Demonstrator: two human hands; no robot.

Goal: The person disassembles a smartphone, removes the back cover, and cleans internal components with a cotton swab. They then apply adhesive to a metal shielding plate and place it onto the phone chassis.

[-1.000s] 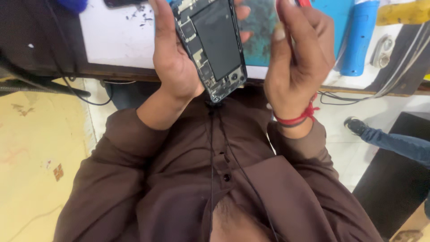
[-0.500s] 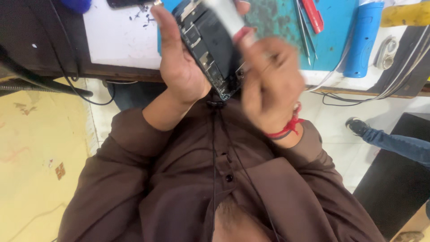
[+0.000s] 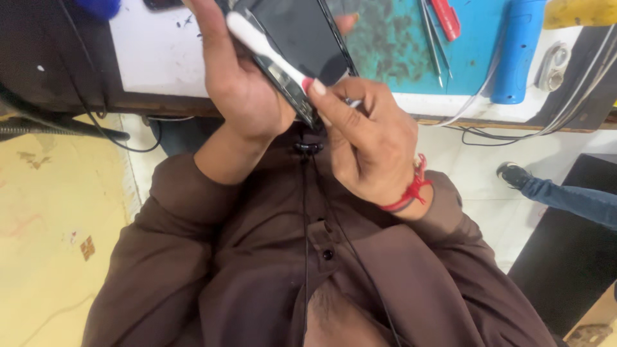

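An opened phone (image 3: pixel 308 45), its back cover off and the dark battery and inner parts exposed, is gripped in the left hand (image 3: pixel 241 90), whose fingers are wrapped behind it and whose thumb is laid along its left edge. The phone is held tilted above the near edge of the surface (image 3: pixel 160 58), in front of the chest. A white brush-like tool with a red end (image 3: pixel 270 54) is pinched in the right hand (image 3: pixel 366 141), the fingers closed around its lower part while its white handle is laid diagonally across the phone's left side. The lower corner of the phone is touched by the right fingertips. A red thread band (image 3: pixel 411 189) is worn at the right wrist, and both forearms are covered by brown sleeves (image 3: pixel 193 212).

Beyond the hands, a teal work mat (image 3: pixel 392 45) with dark specks is spread on the surface. On the mat a pair of metal tweezers (image 3: pixel 430 38) and a red-handled screwdriver (image 3: pixel 445 18) are laid side by side. To their right a blue cylindrical tool (image 3: pixel 517 51) is stood just at the mat's edge, and thin grey cables (image 3: pixel 565 103) are draped over the surface's far right. On the floor at the right, another person's shoe (image 3: pixel 513 173) and blue trouser leg are seen.
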